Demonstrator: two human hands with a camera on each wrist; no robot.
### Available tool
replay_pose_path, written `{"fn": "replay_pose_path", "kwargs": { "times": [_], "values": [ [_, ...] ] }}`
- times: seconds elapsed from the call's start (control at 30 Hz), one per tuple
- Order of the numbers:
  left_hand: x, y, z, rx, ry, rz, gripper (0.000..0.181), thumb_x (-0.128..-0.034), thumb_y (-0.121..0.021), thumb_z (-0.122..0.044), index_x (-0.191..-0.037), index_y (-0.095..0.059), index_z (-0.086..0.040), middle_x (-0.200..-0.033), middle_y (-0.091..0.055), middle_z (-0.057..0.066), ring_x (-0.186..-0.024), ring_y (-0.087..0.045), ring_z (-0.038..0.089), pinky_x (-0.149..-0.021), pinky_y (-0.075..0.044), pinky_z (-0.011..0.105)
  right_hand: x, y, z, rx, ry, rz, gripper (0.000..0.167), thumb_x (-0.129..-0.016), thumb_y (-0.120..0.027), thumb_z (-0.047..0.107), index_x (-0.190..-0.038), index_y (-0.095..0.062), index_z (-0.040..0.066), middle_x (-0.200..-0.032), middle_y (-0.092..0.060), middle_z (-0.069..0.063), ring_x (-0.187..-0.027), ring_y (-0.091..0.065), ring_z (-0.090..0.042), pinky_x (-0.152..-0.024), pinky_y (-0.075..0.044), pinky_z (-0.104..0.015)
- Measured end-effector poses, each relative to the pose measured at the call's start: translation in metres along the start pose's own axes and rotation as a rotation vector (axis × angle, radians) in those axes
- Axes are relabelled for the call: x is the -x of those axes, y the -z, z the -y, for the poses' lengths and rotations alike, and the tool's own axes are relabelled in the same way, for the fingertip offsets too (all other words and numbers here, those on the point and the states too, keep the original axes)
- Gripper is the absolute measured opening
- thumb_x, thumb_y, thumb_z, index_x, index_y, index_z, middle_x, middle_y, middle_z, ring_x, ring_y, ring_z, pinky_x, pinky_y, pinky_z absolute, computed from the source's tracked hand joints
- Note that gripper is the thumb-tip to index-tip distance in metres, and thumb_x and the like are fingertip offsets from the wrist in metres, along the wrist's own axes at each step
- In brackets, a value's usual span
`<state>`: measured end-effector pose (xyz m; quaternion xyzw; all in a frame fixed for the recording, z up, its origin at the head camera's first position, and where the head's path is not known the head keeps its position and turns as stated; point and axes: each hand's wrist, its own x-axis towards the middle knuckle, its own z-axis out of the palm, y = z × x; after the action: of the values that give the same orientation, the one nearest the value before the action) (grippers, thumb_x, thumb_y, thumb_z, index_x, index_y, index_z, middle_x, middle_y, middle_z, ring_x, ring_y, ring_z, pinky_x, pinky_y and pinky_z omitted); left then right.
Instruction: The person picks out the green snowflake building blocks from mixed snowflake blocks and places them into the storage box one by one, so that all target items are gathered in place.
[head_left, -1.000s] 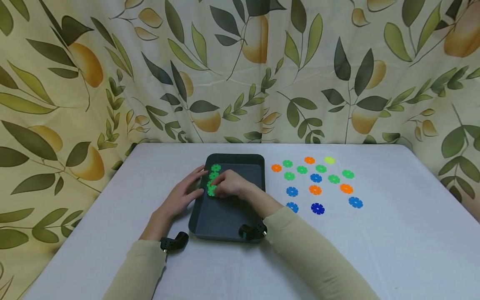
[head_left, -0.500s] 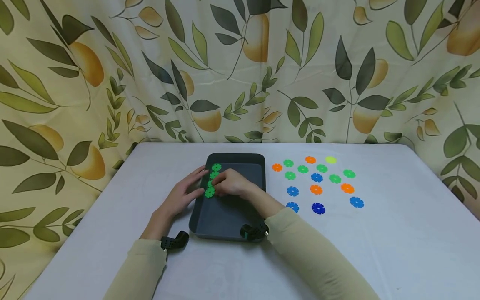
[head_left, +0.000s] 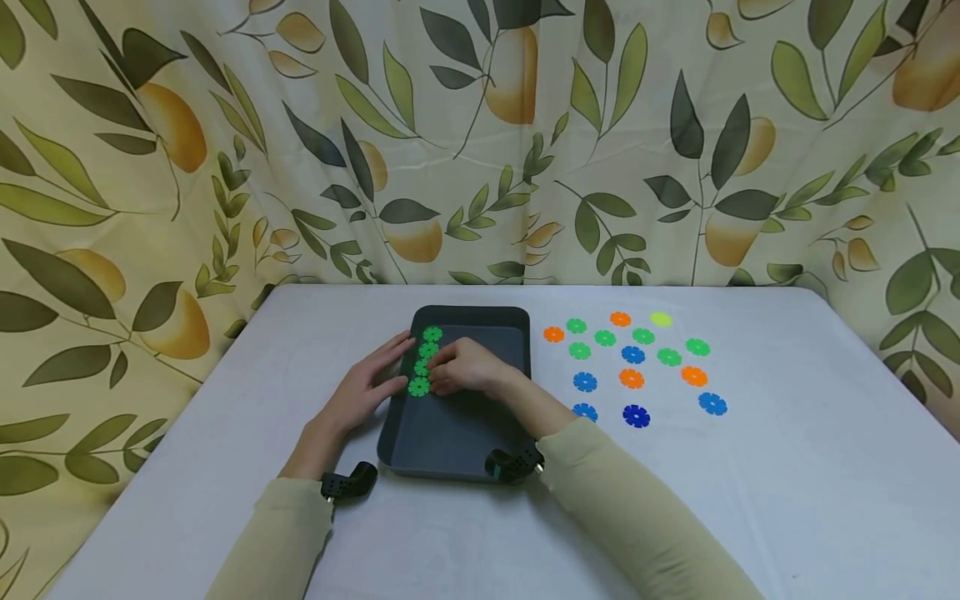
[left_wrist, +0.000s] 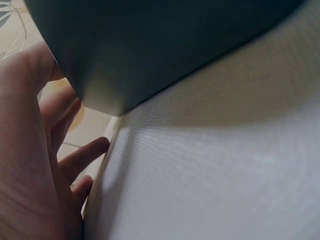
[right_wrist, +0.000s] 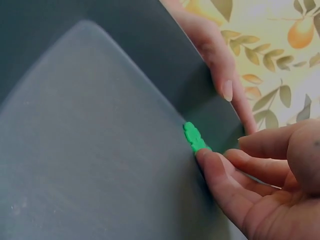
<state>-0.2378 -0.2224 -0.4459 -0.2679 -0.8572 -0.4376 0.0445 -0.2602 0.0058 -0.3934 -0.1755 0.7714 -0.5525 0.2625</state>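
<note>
Several green notched plastic discs point(head_left: 427, 351) lie in a row along the left inner side of a dark grey baking tray point(head_left: 450, 450). My right hand point(head_left: 467, 367) is inside the tray, curled beside the nearest disc of the row. In the right wrist view its thumb and fingers pinch the edge of a green notched disc point(right_wrist: 192, 135), partly hidden by the fingertips. My left hand point(head_left: 365, 387) lies along the tray's left outer side, thumb and fingertips at the rim, fingers loosely extended. In the left wrist view that hand point(left_wrist: 30, 150) sits against the dark tray wall point(left_wrist: 165, 45).
To the right of the tray, loose discs are scattered on the white tablecloth point(head_left: 787, 500): green point(head_left: 669, 357), orange point(head_left: 632, 378), blue point(head_left: 712, 404), dark blue point(head_left: 637, 416) and yellow point(head_left: 662, 319). A leaf-and-fruit patterned curtain point(head_left: 480, 167) hangs behind the table.
The nearest green disc has shifted slightly left, toward the tray wall, and more of the row shows. My right fingertips have drawn slightly right; the left hand stays in place.
</note>
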Motion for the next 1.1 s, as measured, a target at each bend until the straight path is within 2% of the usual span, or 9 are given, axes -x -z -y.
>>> {"fn": "replay_pose_path", "kwargs": {
  "times": [0.23,0.43,0.7,0.9,1.1],
  "values": [
    [-0.001,-0.001,-0.001,0.037,-0.009,-0.008,0.055,-0.0993,-0.061,-0.01,-0.152,-0.045,-0.004,-0.162,-0.033,0.009,-0.15,-0.025,0.03,-0.118,-0.018,0.058,0.004,0.004,0.0,-0.013,0.002,-0.007,0.03,-0.098,-0.059,0.0,-0.124,-0.062,-0.014,-0.104,-0.071,-0.023,-0.089,-0.072,-0.026,-0.081,-0.059,-0.035],
    [-0.001,-0.002,0.002,0.024,-0.005,-0.01,0.056,-0.0989,-0.06,-0.009,-0.152,-0.044,-0.005,-0.162,-0.033,0.007,-0.15,-0.025,0.029,-0.118,-0.019,0.056,0.014,0.016,0.002,-0.035,0.019,0.006,0.034,-0.099,-0.06,0.003,-0.128,-0.06,-0.013,-0.112,-0.068,-0.024,-0.095,-0.071,-0.03,-0.084,-0.058,-0.035],
    [0.0,-0.001,0.006,-0.006,-0.018,-0.019,0.056,-0.0992,-0.06,-0.012,-0.152,-0.045,-0.005,-0.162,-0.034,0.006,-0.149,-0.026,0.028,-0.118,-0.02,0.055,0.034,0.042,0.0,-0.053,0.041,-0.014,0.038,-0.099,-0.063,0.006,-0.132,-0.058,-0.012,-0.118,-0.067,-0.025,-0.096,-0.071,-0.028,-0.086,-0.058,-0.037],
    [0.0,-0.001,0.005,0.008,-0.009,-0.02,0.056,-0.0989,-0.061,-0.01,-0.152,-0.045,-0.005,-0.162,-0.034,0.008,-0.149,-0.026,0.029,-0.118,-0.019,0.056,0.051,0.06,0.001,-0.044,0.046,-0.053,0.039,-0.099,-0.064,0.008,-0.133,-0.058,-0.009,-0.119,-0.067,-0.023,-0.105,-0.068,-0.037,-0.087,-0.057,-0.037],
    [-0.002,-0.003,0.002,0.018,0.008,-0.021,0.055,-0.0975,-0.059,-0.002,-0.15,-0.043,0.004,-0.161,-0.032,0.018,-0.149,-0.024,0.037,-0.118,-0.016,0.059,0.07,0.084,0.002,0.009,0.08,-0.09,0.038,-0.1,-0.062,0.012,-0.133,-0.058,-0.006,-0.125,-0.064,-0.023,-0.111,-0.064,-0.042,-0.089,-0.056,-0.039]
  ]
}}
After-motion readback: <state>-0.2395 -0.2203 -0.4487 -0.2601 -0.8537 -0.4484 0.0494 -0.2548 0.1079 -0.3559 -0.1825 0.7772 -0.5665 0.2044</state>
